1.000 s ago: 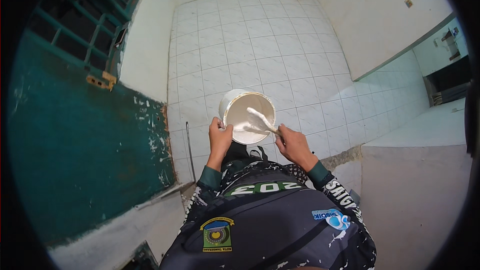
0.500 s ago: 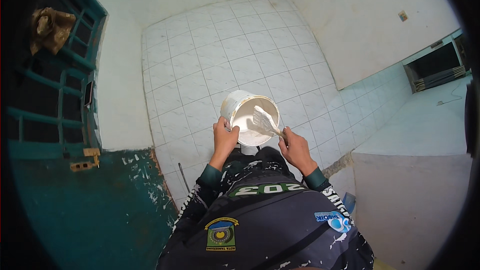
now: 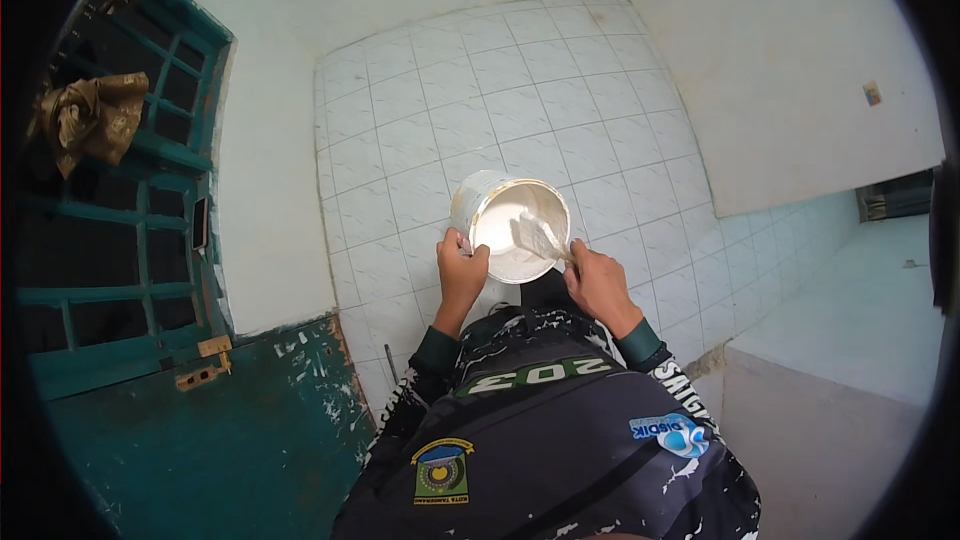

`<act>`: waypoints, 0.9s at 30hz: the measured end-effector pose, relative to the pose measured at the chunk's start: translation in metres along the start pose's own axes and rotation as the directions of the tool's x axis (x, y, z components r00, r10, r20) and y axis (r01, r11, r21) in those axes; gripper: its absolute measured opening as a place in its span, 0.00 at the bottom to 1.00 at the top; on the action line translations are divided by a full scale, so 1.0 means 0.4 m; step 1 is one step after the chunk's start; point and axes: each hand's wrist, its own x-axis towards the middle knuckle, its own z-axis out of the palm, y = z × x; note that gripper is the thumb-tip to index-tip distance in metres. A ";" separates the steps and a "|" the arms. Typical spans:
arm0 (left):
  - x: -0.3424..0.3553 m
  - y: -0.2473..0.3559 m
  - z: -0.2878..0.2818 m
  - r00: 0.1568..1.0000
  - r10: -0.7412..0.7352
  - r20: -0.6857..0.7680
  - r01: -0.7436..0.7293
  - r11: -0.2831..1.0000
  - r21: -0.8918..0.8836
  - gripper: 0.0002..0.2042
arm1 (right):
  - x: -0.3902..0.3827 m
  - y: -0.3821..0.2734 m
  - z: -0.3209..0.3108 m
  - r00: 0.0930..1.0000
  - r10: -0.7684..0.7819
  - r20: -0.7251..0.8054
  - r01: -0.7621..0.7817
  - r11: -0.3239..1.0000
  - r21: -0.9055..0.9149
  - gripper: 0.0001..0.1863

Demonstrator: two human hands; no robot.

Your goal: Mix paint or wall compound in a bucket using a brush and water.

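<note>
A white paint bucket [image 3: 482, 190] is tipped so its mouth faces me, with white paint [image 3: 500, 227] inside. My left hand [image 3: 461, 275] grips its left rim, thumb inside the edge and fingers round the outer wall. A wide paintbrush [image 3: 540, 236], its bristles coated white, is in my right hand [image 3: 600, 285]. The fingers are closed round its handle at the right of the rim, and the brush head lies inside the bucket's mouth. Whether the bristles touch the inner wall I cannot tell.
White tiles cover the floor [image 3: 430, 110] around the bucket. At left stand a green window frame [image 3: 140, 292] with a bunched brown curtain [image 3: 95, 120], a phone [image 3: 200, 225] and a green door [image 3: 220, 440] with a latch [image 3: 205, 370]. A low wall [image 3: 800, 430] rises at right.
My right hand has brought the paintbrush lower and deeper into the bucket. The view has turned slightly, so the surroundings sit further right and lower. My left hand keeps hold of the rim.
</note>
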 end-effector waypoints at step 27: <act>1.112 0.124 0.130 0.973 -0.229 -0.042 0.209 0.939 -0.275 0.12 | 1.365 -0.046 0.003 0.995 -0.023 0.097 0.039 0.985 -0.167 0.17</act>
